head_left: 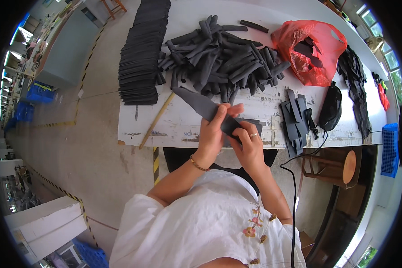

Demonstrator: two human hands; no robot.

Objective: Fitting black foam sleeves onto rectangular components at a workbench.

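A dark grey, flat strip of fabric-like material (193, 99) is held above the near edge of the white table (174, 134). My left hand (212, 134) grips it at the middle, thumb on top, and its far end points up and left. My right hand (249, 145), with a ring on one finger, pinches the strip's near end, which looks folded or doubled there. Beyond my hands lies a loose heap of rolled dark grey pieces (243, 69). Some flat dark material (254, 121) shows on the table just behind my right hand.
A long overlapping stack of dark pieces (140, 62) lines the table's left side, near a wooden stick (157, 119). On the right are a red plastic bag (319, 42), flat dark strips (295, 118), a black pouch (330, 107) and a cable (294, 187). A wooden stool (349, 166) stands below.
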